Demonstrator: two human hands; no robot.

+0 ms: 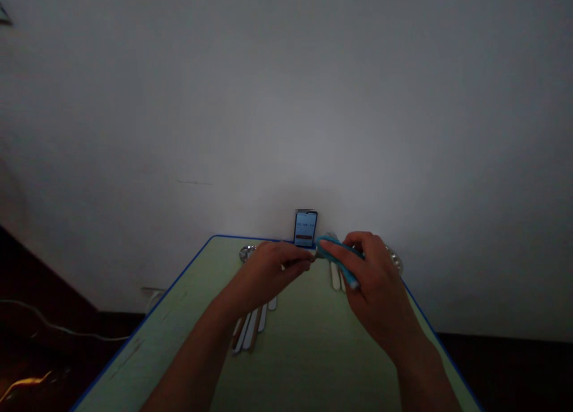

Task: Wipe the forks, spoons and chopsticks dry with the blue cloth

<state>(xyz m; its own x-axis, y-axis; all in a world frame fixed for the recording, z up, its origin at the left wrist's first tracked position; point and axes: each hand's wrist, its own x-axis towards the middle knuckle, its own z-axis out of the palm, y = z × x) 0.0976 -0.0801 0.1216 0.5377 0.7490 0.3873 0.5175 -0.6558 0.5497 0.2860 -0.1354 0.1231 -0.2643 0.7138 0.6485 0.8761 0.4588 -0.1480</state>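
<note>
My left hand (pixel 286 263) is closed in a pinch above the table, at the near side of the phone. Between its fingertips and the cloth shows a small, thin grey piece; its kind cannot be made out. My right hand (pixel 369 271) is wrapped round a folded blue cloth (pixel 342 261), which meets that piece right beside the left fingertips. Beneath the left forearm lie several long flat strips, like handles, in white and brown (pixel 251 330). Pale strips (pixel 335 276) of a similar shape lie under the cloth, partly hidden by it.
A lit phone (pixel 305 228) leans upright against the wall (pixel 286 113). Shiny metal objects (pixel 245 254) sit behind the left hand, and another (pixel 394 260) behind the right. The pale green table (pixel 308 346) has a blue edge. A cable (pixel 58 327) runs at the lower left.
</note>
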